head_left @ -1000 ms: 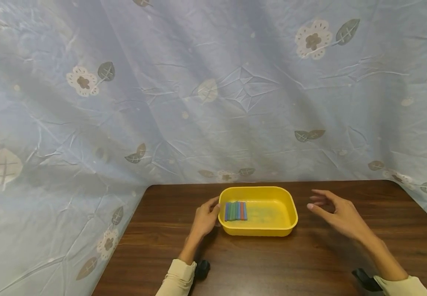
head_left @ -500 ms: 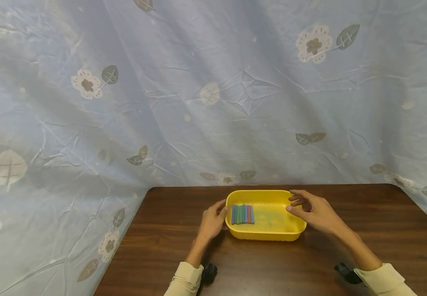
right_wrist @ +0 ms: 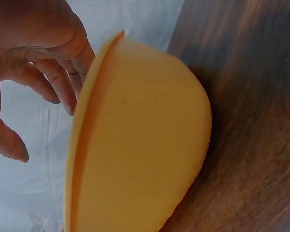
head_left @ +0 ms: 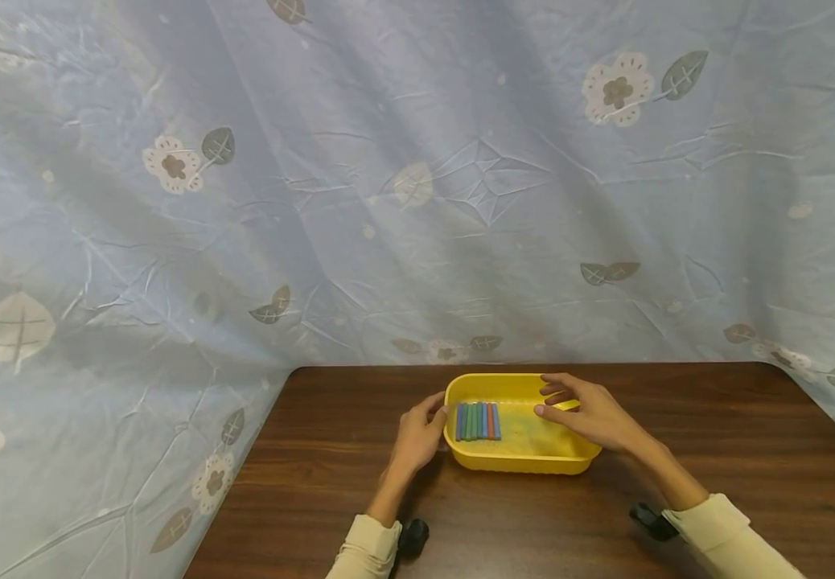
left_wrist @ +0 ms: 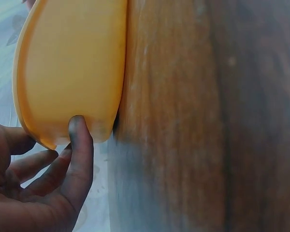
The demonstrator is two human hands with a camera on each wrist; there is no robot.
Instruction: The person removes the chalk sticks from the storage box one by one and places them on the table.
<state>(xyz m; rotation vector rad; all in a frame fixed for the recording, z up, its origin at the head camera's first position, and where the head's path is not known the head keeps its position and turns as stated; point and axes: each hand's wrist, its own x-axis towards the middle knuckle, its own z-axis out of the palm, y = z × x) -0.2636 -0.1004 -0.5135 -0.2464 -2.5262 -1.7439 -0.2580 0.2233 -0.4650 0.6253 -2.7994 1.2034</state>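
A yellow plastic tray (head_left: 526, 464) with rounded corners stands on the table. In its left part lie several chalk sticks (head_left: 479, 421), blue, green and red, side by side in a row. My left hand (head_left: 417, 434) holds the tray's left end, thumb at the rim and fingers against the outer wall, as the left wrist view shows (left_wrist: 43, 188). Over the tray's right part hovers my right hand (head_left: 591, 412), fingers loosely bent, thumb apart from them, nothing held. In the right wrist view that hand (right_wrist: 38, 63) is above the tray's rim.
The brown wooden table (head_left: 714, 450) extends on both sides of the tray. A pale blue patterned cloth (head_left: 417, 265) hangs behind and to the left. Faint bluish-green smudges mark the tray's floor.
My right hand has moved left, from beside the tray to over its right part. The tray has shifted slightly right with my left hand at its end.
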